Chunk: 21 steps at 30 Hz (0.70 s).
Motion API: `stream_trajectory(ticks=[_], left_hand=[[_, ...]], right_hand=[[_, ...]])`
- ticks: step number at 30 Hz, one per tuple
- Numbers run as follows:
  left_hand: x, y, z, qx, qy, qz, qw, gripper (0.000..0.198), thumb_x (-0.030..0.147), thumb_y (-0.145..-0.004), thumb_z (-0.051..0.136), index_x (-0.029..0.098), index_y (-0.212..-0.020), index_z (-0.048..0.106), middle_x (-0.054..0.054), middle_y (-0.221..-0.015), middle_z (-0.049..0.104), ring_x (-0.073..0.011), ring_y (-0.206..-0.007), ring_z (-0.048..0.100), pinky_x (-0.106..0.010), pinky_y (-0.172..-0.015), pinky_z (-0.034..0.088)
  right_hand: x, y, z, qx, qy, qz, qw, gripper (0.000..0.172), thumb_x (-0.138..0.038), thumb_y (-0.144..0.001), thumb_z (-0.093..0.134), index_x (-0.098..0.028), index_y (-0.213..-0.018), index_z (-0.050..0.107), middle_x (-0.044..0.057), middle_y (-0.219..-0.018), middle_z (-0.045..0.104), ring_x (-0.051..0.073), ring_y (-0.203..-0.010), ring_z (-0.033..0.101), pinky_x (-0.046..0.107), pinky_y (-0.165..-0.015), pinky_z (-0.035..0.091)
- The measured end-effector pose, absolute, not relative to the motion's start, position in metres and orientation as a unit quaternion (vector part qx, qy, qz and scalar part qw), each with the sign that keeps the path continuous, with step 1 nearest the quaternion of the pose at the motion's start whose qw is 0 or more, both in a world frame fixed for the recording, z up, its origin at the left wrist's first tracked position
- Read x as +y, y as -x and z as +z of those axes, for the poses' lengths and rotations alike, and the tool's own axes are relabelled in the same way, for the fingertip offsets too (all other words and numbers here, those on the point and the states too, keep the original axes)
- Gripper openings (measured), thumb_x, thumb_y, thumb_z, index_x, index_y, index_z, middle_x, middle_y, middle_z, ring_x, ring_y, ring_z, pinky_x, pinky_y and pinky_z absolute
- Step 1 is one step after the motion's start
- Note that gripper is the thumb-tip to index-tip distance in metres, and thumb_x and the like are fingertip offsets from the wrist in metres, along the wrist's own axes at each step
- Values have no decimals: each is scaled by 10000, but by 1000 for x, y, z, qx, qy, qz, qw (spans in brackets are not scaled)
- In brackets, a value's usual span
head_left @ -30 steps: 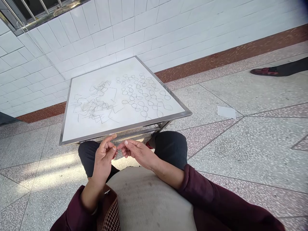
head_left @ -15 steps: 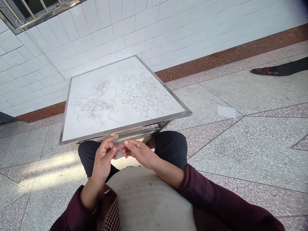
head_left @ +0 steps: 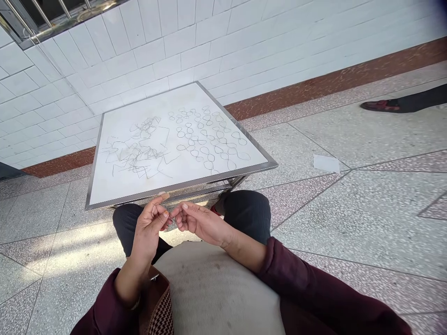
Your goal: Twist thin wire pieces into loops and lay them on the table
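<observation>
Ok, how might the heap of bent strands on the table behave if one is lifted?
The bent strands look fairly stiff, since many keep sharp corners. Each is probably light, being so thin. Lifting one may drag its neighbours, as they cross and overlap.

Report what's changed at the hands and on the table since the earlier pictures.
The right hand has shifted slightly away from the left hand; a thin strand now shows there. No clear grasp or release. The bent wires and looped wires on the table look unchanged.
</observation>
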State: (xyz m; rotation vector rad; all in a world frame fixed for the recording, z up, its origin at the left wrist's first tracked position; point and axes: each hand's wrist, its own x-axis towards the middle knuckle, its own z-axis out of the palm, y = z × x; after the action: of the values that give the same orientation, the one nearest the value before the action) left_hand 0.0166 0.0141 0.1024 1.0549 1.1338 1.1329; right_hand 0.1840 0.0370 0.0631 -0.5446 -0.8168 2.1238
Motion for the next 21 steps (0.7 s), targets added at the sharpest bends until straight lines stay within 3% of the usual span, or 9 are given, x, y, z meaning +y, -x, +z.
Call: stream_trajectory(ticks=[9, 21], left_hand=[[13, -21, 104, 474, -400, 498, 607, 415, 298, -835, 687, 210, -1235, 618, 27, -733, 556, -95, -632, 520, -217, -598, 410], [9, -27, 102, 484, -408, 516, 577, 393, 301, -860, 665, 226, -1243, 620, 38, -708, 541, -103, -669, 529, -229, -638, 433]], right_hand=[[37, -181, 64, -269, 208, 851, 400, 326, -475, -840, 714, -151, -861, 736, -13, -658, 615, 69, -569, 532, 205, -589, 450], [34, -176, 65, -186, 229, 857, 422, 269, -396, -779, 796, -152, -753, 687, -27, -647, 608, 53, -524, 500, 211, -572, 462]])
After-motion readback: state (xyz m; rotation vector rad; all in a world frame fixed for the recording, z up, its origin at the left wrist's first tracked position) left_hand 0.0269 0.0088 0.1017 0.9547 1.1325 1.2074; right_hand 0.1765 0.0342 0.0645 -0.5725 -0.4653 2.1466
